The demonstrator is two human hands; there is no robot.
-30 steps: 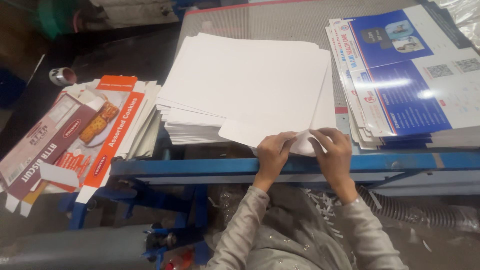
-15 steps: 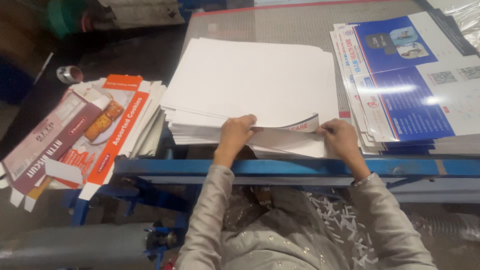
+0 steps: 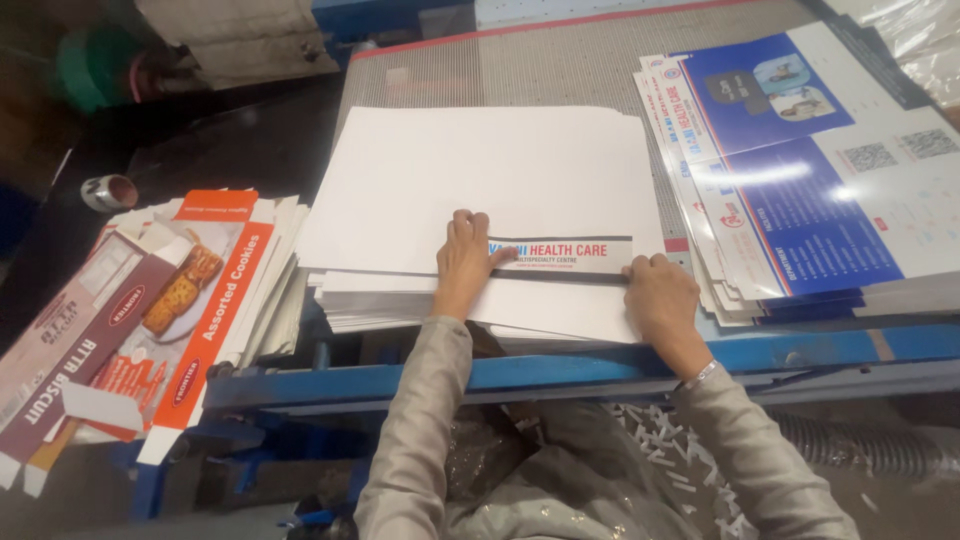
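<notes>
A stack of white sheets (image 3: 480, 180) is seen lying on the blue-framed table (image 3: 600, 365), reaching to its near edge. On the top sheet, a narrow flap (image 3: 562, 257) along the near edge is folded up and back, so a printed strip with red and blue lettering is shown. The left hand (image 3: 462, 262) is laid flat on the stack at the flap's left end, fingers held together and stretched, fingertips pressed on the flap; nothing is pinched. The right hand (image 3: 662, 302) is set at the flap's right end, palm down, fingers curled loosely over the sheet edge; whether the sheet is gripped cannot be told. Both grey sleeves are seen coming up from the bottom of the view.

Toward the table's right edge, a second pile of blue-and-white printed sheets (image 3: 800, 170) is fanned out, just beside the white stack. A grey mesh surface (image 3: 540, 65) is seen at the table's far side. Off the left edge, lower down, flattened orange-and-maroon biscuit cartons (image 3: 150, 310) are stacked. A small tape roll (image 3: 108, 192) is seen farther left. White paper scraps (image 3: 660, 450) are scattered below the table.
</notes>
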